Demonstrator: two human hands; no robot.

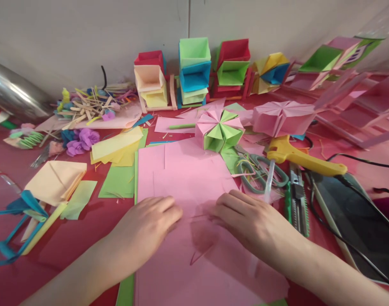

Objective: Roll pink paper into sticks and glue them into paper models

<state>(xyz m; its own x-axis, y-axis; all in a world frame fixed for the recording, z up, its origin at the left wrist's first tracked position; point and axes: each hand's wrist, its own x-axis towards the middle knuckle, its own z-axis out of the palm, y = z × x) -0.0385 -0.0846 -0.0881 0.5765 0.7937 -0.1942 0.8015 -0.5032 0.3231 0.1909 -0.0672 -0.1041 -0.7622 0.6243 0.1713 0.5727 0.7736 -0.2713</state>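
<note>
A stack of pink paper sheets (181, 178) lies in front of me on the red table (86, 238). My left hand (146, 231) rests palm down on the pink paper, fingers together and pointing right. My right hand (248, 221) lies opposite it on the same sheet, fingers pointing left and pressing the paper. The fingertips of both hands nearly meet over a small folded pink piece (200, 238), and I cannot tell whether either hand pinches it.
Green-handled scissors (261, 170), a yellow glue gun (302, 159) and a utility knife (298, 193) lie right of the paper, beside a dark tablet (356, 221) with cables. Folded pink-green paper flower (220, 129), paper boxes (194, 70) at the back, coloured sheets (117, 148) left.
</note>
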